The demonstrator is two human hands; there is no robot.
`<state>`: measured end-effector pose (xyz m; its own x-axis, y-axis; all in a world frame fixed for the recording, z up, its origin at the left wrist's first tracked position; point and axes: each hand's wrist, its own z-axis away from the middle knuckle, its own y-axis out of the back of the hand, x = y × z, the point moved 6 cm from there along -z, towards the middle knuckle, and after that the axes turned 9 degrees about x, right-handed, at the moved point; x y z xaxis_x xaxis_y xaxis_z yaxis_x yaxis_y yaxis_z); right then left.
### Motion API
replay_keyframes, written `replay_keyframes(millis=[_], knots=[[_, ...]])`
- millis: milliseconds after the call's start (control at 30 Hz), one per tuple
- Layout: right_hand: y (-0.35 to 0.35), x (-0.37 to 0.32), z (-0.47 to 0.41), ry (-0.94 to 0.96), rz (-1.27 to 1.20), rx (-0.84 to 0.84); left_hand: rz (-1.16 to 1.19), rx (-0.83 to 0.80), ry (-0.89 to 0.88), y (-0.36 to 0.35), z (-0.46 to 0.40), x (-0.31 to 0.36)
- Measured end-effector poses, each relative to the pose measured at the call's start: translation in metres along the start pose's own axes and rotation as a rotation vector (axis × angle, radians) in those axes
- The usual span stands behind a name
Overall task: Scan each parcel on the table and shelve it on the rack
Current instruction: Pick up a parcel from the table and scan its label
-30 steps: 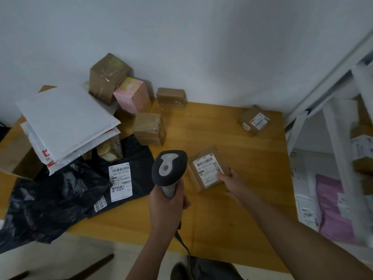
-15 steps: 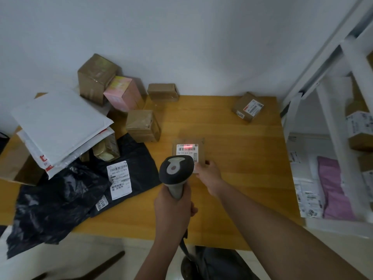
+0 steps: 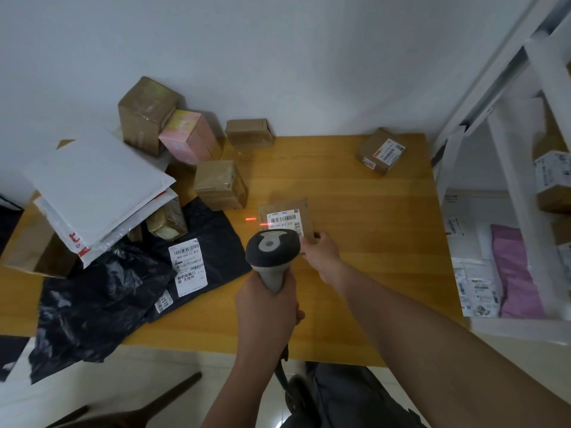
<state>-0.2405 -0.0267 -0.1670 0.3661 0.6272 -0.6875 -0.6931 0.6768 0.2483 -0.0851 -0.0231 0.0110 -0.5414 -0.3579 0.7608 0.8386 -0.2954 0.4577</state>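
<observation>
Head view looks down on a wooden surface (image 3: pixel 370 273) set against a white wall, with a white rack (image 3: pixel 522 193) along its right edge already carrying labelled parcels and a pink mailer (image 3: pixel 513 273). Across the left side lie crumpled black poly bags (image 3: pixel 102 301), white padded envelopes (image 3: pixel 92 183) and a cluster of brown boxes (image 3: pixel 145 114) with one pink box (image 3: pixel 188 135). Another labelled carton (image 3: pixel 380 151) sits alone near the far right corner. At the centre lies a small brown parcel (image 3: pixel 287 216), label up, and a red scan line falls across its left edge and the wood beside it. Left hand (image 3: pixel 267 310) has its fingers wrapped around the handle of a grey scanner (image 3: pixel 272 253) aimed at that label. Right hand (image 3: pixel 321 253) pinches the parcel's near right corner with curled fingers.
</observation>
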Motion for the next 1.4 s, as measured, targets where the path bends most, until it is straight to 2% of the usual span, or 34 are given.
replay_keyframes(millis=[567, 967, 1133, 1400], knots=[[-0.001, 0.001, -0.003, 0.013, 0.037, -0.001, -0.002, 0.020, -0.001, 0.013, 0.019, 0.012], [0.001, 0.001, 0.006, 0.028, 0.029, 0.003, 0.024, 0.012, 0.065, 0.016, 0.028, 0.007], [0.003, 0.004, 0.009, 0.042, 0.005, 0.013, 0.080, -0.010, 0.149, 0.012, 0.029, 0.001], [0.010, 0.009, 0.012, 0.042, -0.012, -0.035, 0.091, -0.001, 0.126, 0.011, 0.029, -0.001]])
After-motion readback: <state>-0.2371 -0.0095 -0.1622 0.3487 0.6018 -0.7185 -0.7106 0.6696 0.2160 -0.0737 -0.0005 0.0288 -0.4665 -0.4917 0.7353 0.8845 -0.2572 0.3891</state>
